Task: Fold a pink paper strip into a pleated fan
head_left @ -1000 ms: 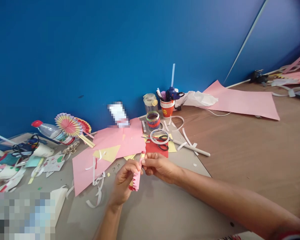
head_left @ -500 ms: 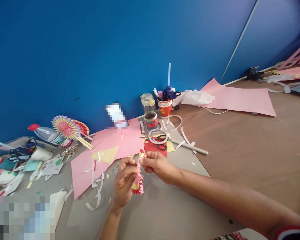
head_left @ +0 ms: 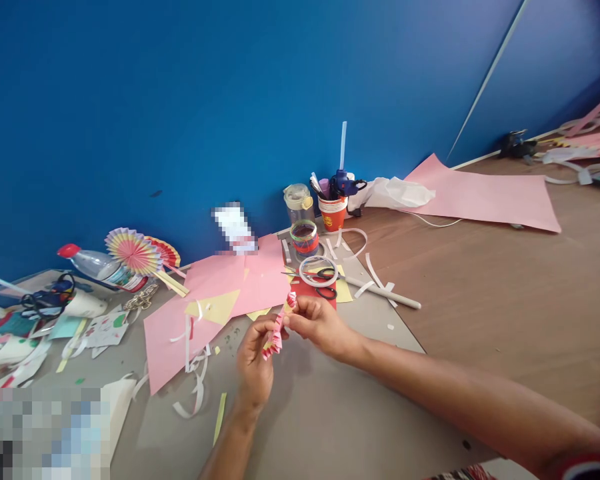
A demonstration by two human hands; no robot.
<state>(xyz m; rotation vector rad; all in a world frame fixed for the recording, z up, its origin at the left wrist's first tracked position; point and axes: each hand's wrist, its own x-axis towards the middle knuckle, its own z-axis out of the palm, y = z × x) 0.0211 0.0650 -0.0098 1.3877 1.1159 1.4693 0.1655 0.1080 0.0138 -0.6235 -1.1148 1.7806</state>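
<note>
A pleated paper strip [head_left: 279, 327] in pink, yellow and red is held up above the grey mat, between my two hands. My left hand [head_left: 257, 360] pinches its lower part from the left, fingers curled. From the right, my right hand [head_left: 323, 327] grips the upper part between thumb and fingers. The strip's folded top end sticks out above the right thumb; part of it is hidden by the fingers. Just beyond the hands lie red paper [head_left: 313, 291], black-handled scissors [head_left: 326, 291] and a roll of clear tape [head_left: 319, 272].
Pink sheets [head_left: 215, 277] and paper scraps cover the mat's back left. Two finished paper fans [head_left: 135, 252] lean by a plastic bottle [head_left: 93, 263]. A red paper cup [head_left: 333, 212] of tools and a jar [head_left: 299, 200] stand against the blue wall [head_left: 260, 100]. A pale stick [head_left: 385, 293] lies right.
The lower end of the pleated strip has come up and its folds are bunched closer together. My left hand has shifted slightly right and turned. The view has moved a little.
</note>
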